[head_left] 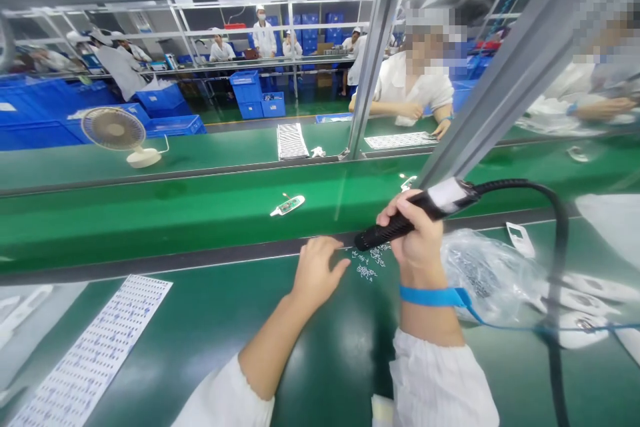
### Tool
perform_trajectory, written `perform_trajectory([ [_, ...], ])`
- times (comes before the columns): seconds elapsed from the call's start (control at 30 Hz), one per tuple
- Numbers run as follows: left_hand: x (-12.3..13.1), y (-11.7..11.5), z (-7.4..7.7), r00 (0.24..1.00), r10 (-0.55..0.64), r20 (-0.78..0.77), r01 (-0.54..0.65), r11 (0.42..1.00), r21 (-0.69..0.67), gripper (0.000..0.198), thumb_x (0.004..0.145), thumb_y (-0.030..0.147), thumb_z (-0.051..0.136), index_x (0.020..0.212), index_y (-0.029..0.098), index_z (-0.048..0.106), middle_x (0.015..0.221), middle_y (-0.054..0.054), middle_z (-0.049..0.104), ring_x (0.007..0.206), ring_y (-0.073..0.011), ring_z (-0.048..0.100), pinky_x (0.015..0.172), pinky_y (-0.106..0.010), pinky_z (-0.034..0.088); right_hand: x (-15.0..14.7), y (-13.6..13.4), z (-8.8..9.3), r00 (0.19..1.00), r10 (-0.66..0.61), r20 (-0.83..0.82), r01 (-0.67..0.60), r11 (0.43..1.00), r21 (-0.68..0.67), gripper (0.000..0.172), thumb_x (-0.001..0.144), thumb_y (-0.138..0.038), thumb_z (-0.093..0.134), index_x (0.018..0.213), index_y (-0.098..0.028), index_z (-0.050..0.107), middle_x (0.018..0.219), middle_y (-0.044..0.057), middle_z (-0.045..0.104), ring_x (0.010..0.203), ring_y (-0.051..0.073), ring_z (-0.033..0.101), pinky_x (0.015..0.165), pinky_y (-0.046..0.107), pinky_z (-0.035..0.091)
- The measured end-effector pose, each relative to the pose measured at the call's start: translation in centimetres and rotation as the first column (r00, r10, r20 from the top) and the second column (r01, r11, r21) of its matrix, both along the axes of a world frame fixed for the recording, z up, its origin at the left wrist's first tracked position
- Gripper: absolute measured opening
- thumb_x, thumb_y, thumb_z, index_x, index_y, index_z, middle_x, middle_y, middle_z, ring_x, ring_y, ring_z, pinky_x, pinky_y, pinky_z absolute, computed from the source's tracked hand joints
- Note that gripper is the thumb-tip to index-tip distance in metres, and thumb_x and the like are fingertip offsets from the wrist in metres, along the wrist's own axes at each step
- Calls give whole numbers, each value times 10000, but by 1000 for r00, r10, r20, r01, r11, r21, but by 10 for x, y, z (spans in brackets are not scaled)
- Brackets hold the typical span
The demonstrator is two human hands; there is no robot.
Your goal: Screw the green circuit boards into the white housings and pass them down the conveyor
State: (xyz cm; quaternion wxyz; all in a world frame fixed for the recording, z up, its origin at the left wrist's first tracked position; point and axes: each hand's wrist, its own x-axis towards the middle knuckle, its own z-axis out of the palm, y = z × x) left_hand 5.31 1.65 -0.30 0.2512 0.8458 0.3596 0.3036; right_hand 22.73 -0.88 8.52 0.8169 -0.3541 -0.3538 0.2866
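My right hand point(417, 233) is wrapped round a black electric screwdriver point(387, 232), held nearly level with its bit pointing left. A thick black cable runs from its back end, and a blue strap point(430, 295) circles my right wrist. My left hand point(317, 270) is at the thin bit, thumb and forefinger apart; whether a fingertip touches the bit or a screw there I cannot tell. Small loose screws point(367, 272) lie in little heaps on the green bench just below the screwdriver's tip. A clear plastic bag point(480, 273) with small dark pieces inside sits right of my right wrist.
Beyond the bench edge, a green conveyor belt point(200, 213) carries a white casing with a circuit board point(289, 205). White plastic casings point(585, 303) lie at right; a printed sheet point(95, 360) lies at left. A metal post point(480, 100) slants ahead. Co-workers sit opposite, near a fan point(115, 130).
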Motion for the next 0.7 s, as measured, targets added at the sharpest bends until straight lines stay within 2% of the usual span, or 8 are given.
perform_trajectory([
  [0.13, 12, 7, -1, 1000, 1, -28, -1, 1000, 11, 116, 916, 229, 638, 1022, 240, 684, 1096, -37, 683, 1081, -241, 568, 913, -435, 428, 3, -2, 0, 999, 53, -10, -53, 999, -2, 115, 729, -223, 702, 713, -217, 587, 586, -34, 543, 460, 158, 535, 475, 306, 437],
  [0.27, 12, 8, -4, 999, -3, -32, 4, 999, 35, 65, 925, 213, 628, 914, 219, 692, 1046, -31, 686, 1048, -226, 570, 887, -410, 422, 4, -4, 1, 999, 44, -11, -44, 999, 14, 92, 739, -220, 686, 717, -217, 597, 591, -31, 538, 463, 157, 533, 469, 305, 437],
  [0.7, 11, 7, -6, 999, 16, -44, -12, 996, 87, 29, 886, 190, 692, 875, 201, 668, 980, -30, 682, 989, -217, 573, 820, -361, 413, -2, -3, 3, 994, 105, 10, -105, 994, -6, 89, 720, -236, 684, 696, -219, 600, 586, -31, 534, 464, 156, 528, 466, 301, 429],
])
